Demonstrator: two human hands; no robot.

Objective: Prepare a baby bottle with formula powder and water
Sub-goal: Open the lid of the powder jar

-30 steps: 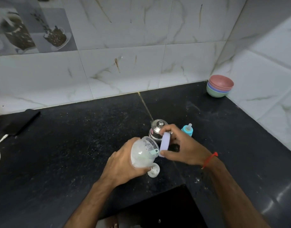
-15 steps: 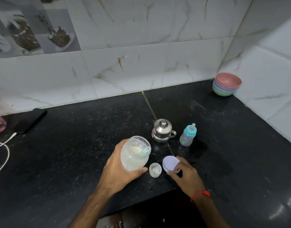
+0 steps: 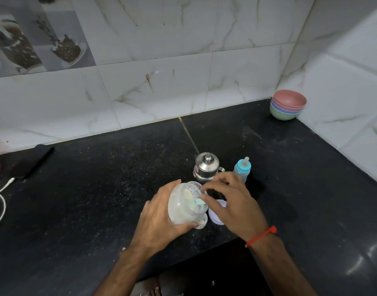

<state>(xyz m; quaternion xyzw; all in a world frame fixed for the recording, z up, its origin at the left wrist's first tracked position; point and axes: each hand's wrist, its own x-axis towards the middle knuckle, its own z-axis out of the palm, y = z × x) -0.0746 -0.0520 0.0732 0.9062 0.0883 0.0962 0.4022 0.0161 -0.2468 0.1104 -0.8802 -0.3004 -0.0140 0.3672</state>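
1. Head view, far left: a white cable [image 3: 0,201] curls over the black speckled stone counter [image 3: 98,189], and a flat black phone-like slab [image 3: 32,160] lies against the white marble-patterned wall tiles [image 3: 162,71].
2. Left hand [image 3: 160,223]: forearm enters from the bottom edge, palm wrapped round the side of a clear plastic jar of pale formula powder [image 3: 183,207]; fingers curl over the far side and the thumb presses the near base, gripping it. The jar is tilted, its long axis leaning up and to the right, with its open mouth facing the right hand.
3. Small clear round cap [image 3: 201,223]: rests on the counter just under the jar's base, partly hidden.
4. Light-blue plastic scoop handle [image 3: 199,202]: juts out of the jar mouth, pointing right.
5. Right hand [image 3: 232,201]: forearm comes in from lower right, a red thread band [image 3: 261,236] on the wrist. Hand arches over the jar mouth, fingers bent, fingertips pinching the scoop handle.
6. Pale lilac round lid [image 3: 215,216]: lies flat on the counter, partly under the right hand.
7. Small lidded steel pot [image 3: 205,166]: stands upright behind the jar.
8. Baby bottle with blue collar and clear teat [image 3: 242,168]: stands upright just right of the pot, teat upward.
9. Stack of pink, blue and green bowls [image 3: 288,104]: in the far right corner.
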